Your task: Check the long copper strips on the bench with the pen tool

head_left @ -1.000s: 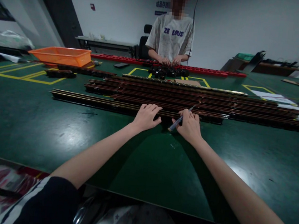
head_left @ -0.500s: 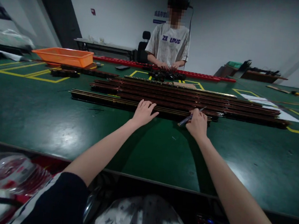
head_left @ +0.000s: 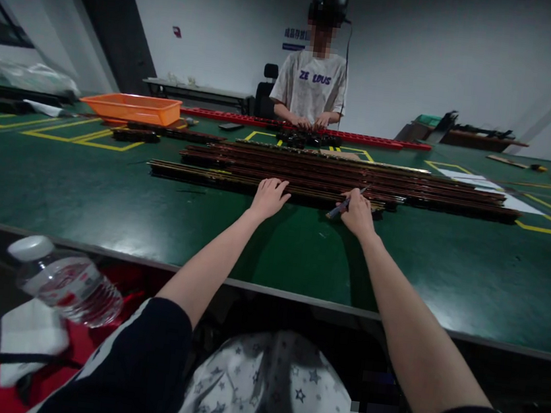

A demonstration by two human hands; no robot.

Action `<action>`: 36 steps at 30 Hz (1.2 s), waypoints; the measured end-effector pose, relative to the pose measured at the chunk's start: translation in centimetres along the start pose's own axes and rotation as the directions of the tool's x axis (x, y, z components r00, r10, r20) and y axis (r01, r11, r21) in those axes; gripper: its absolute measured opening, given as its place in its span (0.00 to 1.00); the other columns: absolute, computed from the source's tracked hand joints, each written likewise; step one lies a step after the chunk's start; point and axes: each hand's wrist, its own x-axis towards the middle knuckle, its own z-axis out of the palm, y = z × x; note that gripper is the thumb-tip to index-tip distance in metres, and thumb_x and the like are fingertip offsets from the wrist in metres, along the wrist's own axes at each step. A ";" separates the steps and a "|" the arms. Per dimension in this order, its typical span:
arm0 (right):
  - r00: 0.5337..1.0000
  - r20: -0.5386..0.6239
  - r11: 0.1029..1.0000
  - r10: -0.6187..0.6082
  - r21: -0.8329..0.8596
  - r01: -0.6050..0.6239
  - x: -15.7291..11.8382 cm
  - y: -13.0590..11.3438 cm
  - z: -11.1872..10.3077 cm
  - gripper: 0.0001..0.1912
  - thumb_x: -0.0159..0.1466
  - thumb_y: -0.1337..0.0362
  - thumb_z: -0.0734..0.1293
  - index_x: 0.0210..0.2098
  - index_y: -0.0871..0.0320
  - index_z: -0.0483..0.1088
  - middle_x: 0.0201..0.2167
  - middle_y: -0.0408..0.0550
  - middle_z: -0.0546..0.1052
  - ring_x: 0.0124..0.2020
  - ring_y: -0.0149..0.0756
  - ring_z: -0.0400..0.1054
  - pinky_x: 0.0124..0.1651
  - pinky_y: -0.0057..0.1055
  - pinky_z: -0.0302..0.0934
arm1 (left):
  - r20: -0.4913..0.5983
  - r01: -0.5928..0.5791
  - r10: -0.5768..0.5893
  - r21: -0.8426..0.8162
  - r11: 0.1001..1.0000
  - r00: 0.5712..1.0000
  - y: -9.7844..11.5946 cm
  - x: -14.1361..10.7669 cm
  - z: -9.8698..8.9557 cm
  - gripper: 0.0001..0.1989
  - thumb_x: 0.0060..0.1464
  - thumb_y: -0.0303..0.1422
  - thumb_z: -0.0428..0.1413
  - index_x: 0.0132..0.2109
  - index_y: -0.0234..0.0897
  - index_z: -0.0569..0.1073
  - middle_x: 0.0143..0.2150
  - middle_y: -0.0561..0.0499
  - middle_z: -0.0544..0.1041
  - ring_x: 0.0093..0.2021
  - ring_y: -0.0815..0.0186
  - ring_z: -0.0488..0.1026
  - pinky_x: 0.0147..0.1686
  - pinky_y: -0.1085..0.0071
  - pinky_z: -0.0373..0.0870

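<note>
My left hand (head_left: 270,198) lies over the nearest bundle of long, thin dark strips (head_left: 199,175), its fingers stretched out and its thumb apart. Toward that bundle's right end, my right hand (head_left: 358,213) is closed around a slim, pointed tool (head_left: 337,209). The tool has a grey-blue body and slants up to the right; its exact kind is unclear. What the right fingertips touch on the strips is hidden. Just behind, more long strips with a reddish-brown sheen (head_left: 300,168) lie in rows roughly parallel to the near bundle.
An orange tray (head_left: 132,109) stands at the back left of the green table (head_left: 105,214). Across it, a person (head_left: 312,85) works at a dark cluster of parts (head_left: 308,137) beside a long red rail (head_left: 377,140). A water bottle (head_left: 72,286) is below the near edge, left.
The view has shifted, showing more of the bottle and lap. Both hands stay at the near bundle, left fingers stretched out and the tool still in the right hand.
</note>
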 end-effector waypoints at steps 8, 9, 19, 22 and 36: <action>0.987 -0.079 0.974 0.136 -0.169 -0.148 -0.3 0.0 0.0 0.20 0.51 0.75 0.59 0.45 0.66 0.59 0.39 0.63 0.72 0.47 0.54 0.63 0.51 0.48 0.53 | -0.011 0.056 -0.057 -0.034 0.998 0.998 -0.6 0.0 0.1 0.23 0.62 0.40 0.44 0.59 0.32 0.64 0.54 0.39 0.69 0.56 0.53 0.62 0.58 0.55 0.54; 0.986 -0.089 0.972 0.141 -0.174 -0.155 -0.3 0.1 0.0 0.21 0.50 0.76 0.58 0.45 0.66 0.59 0.39 0.63 0.72 0.47 0.55 0.63 0.51 0.49 0.53 | -0.012 0.063 -0.063 -0.032 0.998 0.998 -0.6 0.0 0.1 0.23 0.62 0.40 0.45 0.59 0.32 0.64 0.54 0.39 0.69 0.57 0.53 0.62 0.58 0.55 0.54; 0.997 -0.064 0.997 0.046 -0.060 -0.050 -0.4 0.1 -0.1 0.17 0.56 0.68 0.60 0.45 0.61 0.59 0.46 0.61 0.72 0.50 0.54 0.62 0.53 0.48 0.51 | 0.003 0.081 -0.081 -0.025 0.996 0.997 -0.4 -0.1 -0.1 0.21 0.61 0.38 0.45 0.58 0.34 0.65 0.55 0.40 0.68 0.58 0.53 0.61 0.59 0.54 0.51; 0.998 -0.028 0.994 0.055 -0.091 -0.057 -0.4 -0.1 0.0 0.20 0.59 0.58 0.63 0.46 0.63 0.58 0.47 0.64 0.71 0.50 0.55 0.62 0.53 0.49 0.50 | 0.006 0.083 -0.082 -0.036 0.996 0.997 -0.4 -0.1 -0.1 0.21 0.61 0.38 0.45 0.58 0.35 0.65 0.55 0.40 0.68 0.57 0.53 0.61 0.58 0.54 0.52; 0.992 -0.039 0.985 0.124 -0.118 -0.128 -0.2 -0.9 -0.3 0.29 0.59 0.52 0.64 0.51 0.66 0.55 0.48 0.66 0.69 0.51 0.57 0.62 0.53 0.50 0.50 | -0.031 0.058 -0.058 -0.024 0.998 0.998 -0.9 0.1 0.2 0.20 0.60 0.39 0.45 0.56 0.36 0.67 0.51 0.39 0.68 0.53 0.49 0.62 0.55 0.51 0.53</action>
